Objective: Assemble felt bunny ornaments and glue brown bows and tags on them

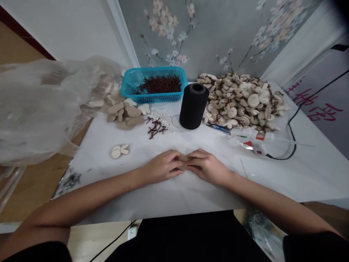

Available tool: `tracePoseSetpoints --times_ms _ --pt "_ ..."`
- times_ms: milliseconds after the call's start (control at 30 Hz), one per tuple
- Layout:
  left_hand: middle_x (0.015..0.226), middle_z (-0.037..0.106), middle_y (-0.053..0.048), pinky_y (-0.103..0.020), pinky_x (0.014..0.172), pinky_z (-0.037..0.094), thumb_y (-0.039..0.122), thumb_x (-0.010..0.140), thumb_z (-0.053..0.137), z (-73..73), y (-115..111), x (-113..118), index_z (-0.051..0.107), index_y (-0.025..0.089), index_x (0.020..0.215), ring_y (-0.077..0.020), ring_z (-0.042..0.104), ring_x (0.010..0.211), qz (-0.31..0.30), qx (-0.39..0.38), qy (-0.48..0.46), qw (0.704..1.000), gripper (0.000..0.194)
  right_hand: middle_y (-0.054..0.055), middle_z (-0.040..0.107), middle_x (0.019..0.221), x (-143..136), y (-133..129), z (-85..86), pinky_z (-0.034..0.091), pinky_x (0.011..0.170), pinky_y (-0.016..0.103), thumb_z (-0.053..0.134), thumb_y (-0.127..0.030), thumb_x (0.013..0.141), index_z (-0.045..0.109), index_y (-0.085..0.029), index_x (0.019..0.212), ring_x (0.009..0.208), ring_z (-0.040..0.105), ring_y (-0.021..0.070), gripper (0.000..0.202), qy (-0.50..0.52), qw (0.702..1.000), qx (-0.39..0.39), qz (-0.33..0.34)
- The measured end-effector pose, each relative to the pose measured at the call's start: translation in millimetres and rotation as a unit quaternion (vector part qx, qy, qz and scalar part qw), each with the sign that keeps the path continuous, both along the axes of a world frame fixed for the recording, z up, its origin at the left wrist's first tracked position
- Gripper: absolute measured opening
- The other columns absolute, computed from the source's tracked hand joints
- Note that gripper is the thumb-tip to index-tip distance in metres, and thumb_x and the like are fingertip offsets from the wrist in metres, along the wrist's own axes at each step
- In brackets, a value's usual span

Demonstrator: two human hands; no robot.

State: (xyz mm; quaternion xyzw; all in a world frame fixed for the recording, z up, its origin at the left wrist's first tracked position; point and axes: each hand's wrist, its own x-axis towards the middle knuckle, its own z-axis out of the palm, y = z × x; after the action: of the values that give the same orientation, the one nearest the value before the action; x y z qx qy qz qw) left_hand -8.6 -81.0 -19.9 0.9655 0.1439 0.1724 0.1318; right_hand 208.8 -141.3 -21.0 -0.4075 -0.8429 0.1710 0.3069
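Observation:
Near the front middle of the white table (152, 203), my left hand (163, 166) and my right hand (208, 167) meet at the fingertips. Both pinch a small beige fabric piece (184, 158) between them, mostly covered by the fingers. To the left lies a cream bunny-shaped piece (119, 151). Behind my hands are dark red bows (156, 128) and small white bits (163, 115). A black thread cone (193, 106) stands upright behind them, with a loose thread on its left side.
A blue basket (154, 97) holds dark red bows. Beige pieces (129, 113) lie before it; a large heap (240, 98) fills the back right. A glue gun (253, 138) with a black cable (293, 136) lies right. Plastic bags (40, 109) are left, black thread scraps (72, 180) nearer.

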Motion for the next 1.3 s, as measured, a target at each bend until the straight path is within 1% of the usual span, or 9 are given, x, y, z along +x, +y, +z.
tracePoseSetpoints --times_ms 200,367,533,633,733,833,1033,1167,1300 --pt "0.111 0.051 -0.011 -0.044 0.088 0.042 0.047 0.082 0.057 1.2 -1.8 -23.5 0.066 0.029 0.109 -0.0255 0.048 0.104 0.053 0.019 0.046 0.997 0.033 0.009 0.063 0.085 -6.4 -0.6 1.7 0.054 0.076 0.035 0.049 -0.013 0.088 0.063 -0.016 0.08 0.086 0.058 0.0198 0.016 -0.043 0.999 0.021 0.001" --pt "0.114 0.049 -0.009 -0.042 0.094 0.041 0.045 0.08 0.06 11.2 2.3 -22.0 0.066 0.025 0.102 -0.0243 0.047 0.109 0.104 -0.087 0.014 0.991 0.03 0.01 0.059 0.079 -12.0 -2.2 -2.4 0.05 0.072 0.036 0.04 -0.008 0.088 0.055 -0.015 0.08 0.078 0.054 0.0203 0.018 -0.088 0.995 0.037 0.011" --pt "0.123 0.048 -0.011 -0.035 0.087 0.046 0.025 0.077 0.059 24.8 77.2 21.2 0.045 0.02 0.124 -0.0202 0.051 0.106 0.227 -0.142 -0.149 0.952 0.049 0.01 0.056 0.081 -14.5 -0.4 -4.3 0.047 0.071 0.035 0.039 -0.005 0.085 0.052 -0.016 0.081 0.079 0.05 0.021 0.017 -0.09 0.995 0.039 0.014" --pt "0.125 0.05 -0.014 -0.037 0.088 0.044 0.018 0.065 0.065 29.3 129.8 47.7 0.038 0.015 0.132 -0.0229 0.052 0.102 0.248 -0.14 -0.053 0.957 0.072 0.009 0.055 0.081 -14.3 -1.7 -5.8 0.046 0.071 0.034 0.039 -0.004 0.083 0.05 -0.016 0.081 0.078 0.048 0.0206 0.016 -0.091 0.995 0.036 0.01" --pt "0.098 0.064 -0.01 -0.033 0.084 0.043 0.014 0.066 0.06 28.1 156.0 60.3 0.059 0.013 0.108 -0.023 0.056 0.093 0.266 -0.141 0.074 0.951 0.042 0.009 0.054 0.081 -13.8 -2.6 -8.1 0.045 0.071 0.033 0.039 -0.004 0.083 0.047 -0.017 0.081 0.078 0.046 0.0206 0.016 -0.094 0.995 0.028 0.009" --pt "0.08 0.064 -0.008 -0.032 0.077 0.042 0.02 0.078 0.049 25.5 153.1 56.3 0.063 0.014 0.085 -0.0219 0.057 0.081 0.293 -0.136 0.099 0.941 0.017 0.008 0.054 0.08 -15.9 7.2 -9.9 0.043 0.07 0.032 0.039 -0.006 0.083 0.045 -0.018 0.079 0.077 0.046 0.02 0.014 -0.067 0.998 0.007 0.008" --pt "0.074 0.055 -0.002 -0.028 0.069 0.041 0.035 0.089 0.035 35.9 123.6 23.0 0.054 0.017 0.083 -0.0173 0.052 0.072 0.304 -0.174 0.028 0.936 0.026 0.001 0.052 0.07 -26.6 69.7 -2.9 0.037 0.063 0.026 0.046 -0.006 0.076 0.043 -0.019 0.073 0.067 0.047 0.0144 0.013 0.044 0.997 -0.061 -0.036" --pt "0.093 0.052 -0.005 -0.031 0.083 0.042 0.03 0.087 0.04 37.4 126.5 18.7 0.054 0.016 0.09 -0.0176 0.052 0.086 0.249 -0.123 0.012 0.961 0.021 0.0 0.051 0.068 -26.0 91.2 1.1 0.034 0.06 0.024 0.046 -0.008 0.074 0.045 -0.019 0.07 0.064 0.046 0.0127 0.012 0.06 0.995 -0.062 -0.044" --pt "0.104 0.05 -0.01 -0.039 0.093 0.038 0.023 0.073 0.057 21.0 143.9 39.4 0.057 0.013 0.103 -0.0255 0.048 0.103 0.214 -0.079 0.044 0.973 0.031 0.0 0.05 0.068 -23.8 88.0 -3.9 0.035 0.061 0.025 0.046 -0.008 0.073 0.046 -0.019 0.072 0.066 0.046 0.0142 0.011 0.044 0.998 -0.038 -0.039"
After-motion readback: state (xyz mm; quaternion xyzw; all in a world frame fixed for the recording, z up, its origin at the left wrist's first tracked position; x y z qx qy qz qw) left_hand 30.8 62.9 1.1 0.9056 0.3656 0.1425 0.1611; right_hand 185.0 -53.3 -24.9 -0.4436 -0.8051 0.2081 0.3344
